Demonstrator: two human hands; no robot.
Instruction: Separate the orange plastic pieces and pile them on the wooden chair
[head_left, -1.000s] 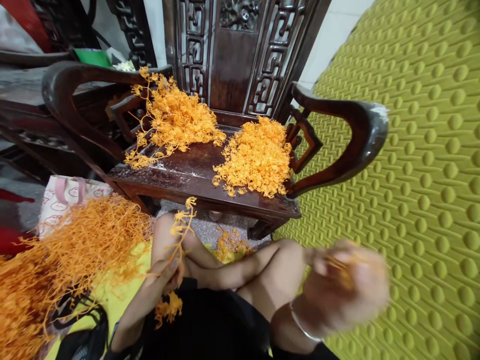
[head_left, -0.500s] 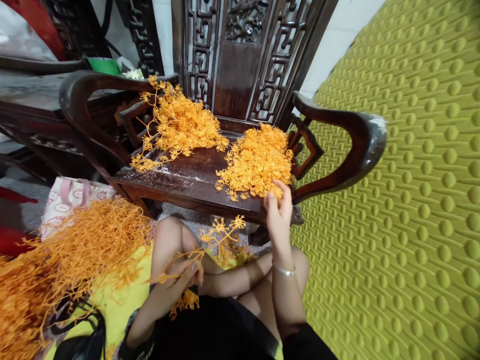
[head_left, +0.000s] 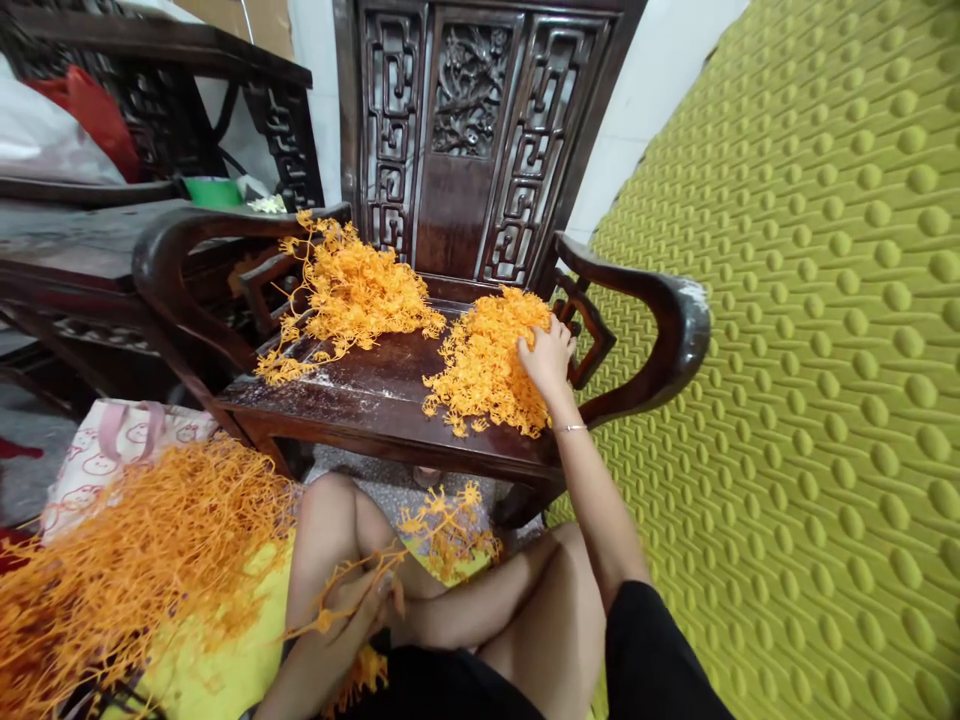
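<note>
My left hand (head_left: 358,612), low over my lap, is closed around an orange branched plastic stem (head_left: 341,570) whose star-shaped tips point away from me. On the dark wooden chair seat (head_left: 360,395) lie two heaps of small orange plastic pieces. My right hand (head_left: 549,355) rests against the right side of the nearer right heap (head_left: 487,355), its thumb and fingers apart; whether a piece is under the fingers is hidden. The left heap (head_left: 360,285) leans toward the left armrest, some long stems sticking out.
A large bundle of orange stems (head_left: 165,540) lies on yellow material (head_left: 225,620) to my left, near a white bag (head_left: 97,450) with pink handles. More orange pieces (head_left: 454,545) lie beyond my crossed legs. A textured green-yellow surface (head_left: 810,450) rises at right.
My right hand has moved forward from the near edge of the right heap onto its right side, fingers spreading. The left hand keeps its stem. The camera view has tilted up slightly.
</note>
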